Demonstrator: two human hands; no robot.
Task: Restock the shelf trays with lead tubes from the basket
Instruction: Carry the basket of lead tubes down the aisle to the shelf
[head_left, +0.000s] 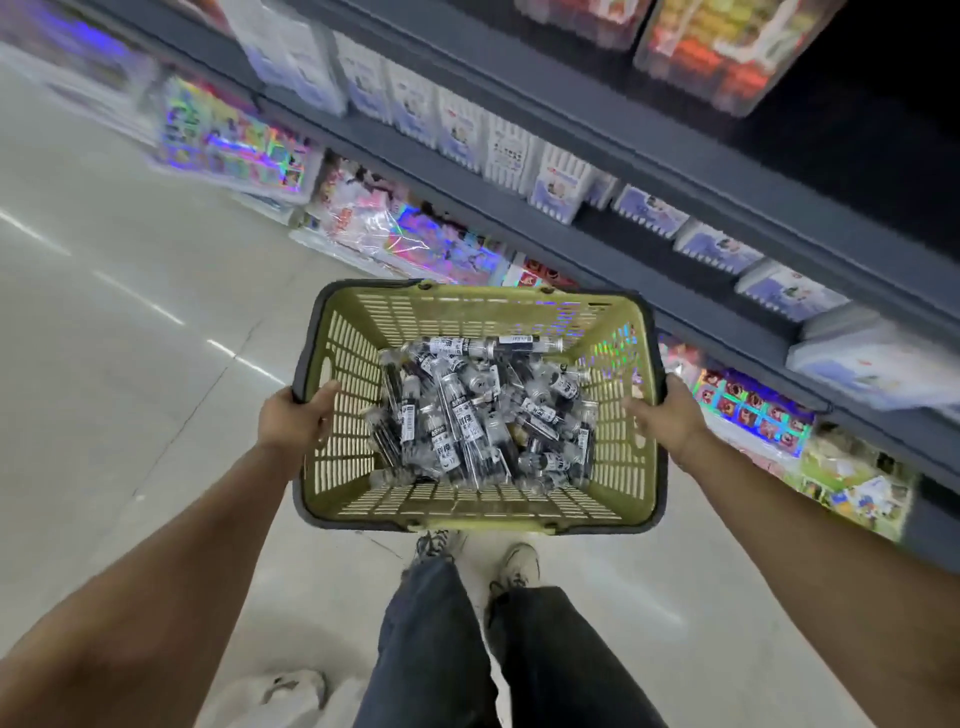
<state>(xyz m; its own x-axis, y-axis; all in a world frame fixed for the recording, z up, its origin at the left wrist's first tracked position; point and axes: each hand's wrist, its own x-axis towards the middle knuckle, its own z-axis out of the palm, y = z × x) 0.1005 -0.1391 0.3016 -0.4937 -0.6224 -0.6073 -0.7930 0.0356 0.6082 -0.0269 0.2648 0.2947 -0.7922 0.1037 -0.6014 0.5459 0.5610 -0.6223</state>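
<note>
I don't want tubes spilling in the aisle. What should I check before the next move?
1. Left hand grips the basket rim: ok.
2. Right hand grips the opposite rim: ok.
3. Lead tubes all inside the basket: ok.
4. A hand free for picking tubes: not ok, both hold the basket.
5. Restocking spot on the shelf found: cannot tell, view is blurred.

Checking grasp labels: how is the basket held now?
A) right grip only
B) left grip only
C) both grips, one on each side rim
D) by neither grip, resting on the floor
C: the left grip and the right grip each curl over a side rim of the basket.
</note>
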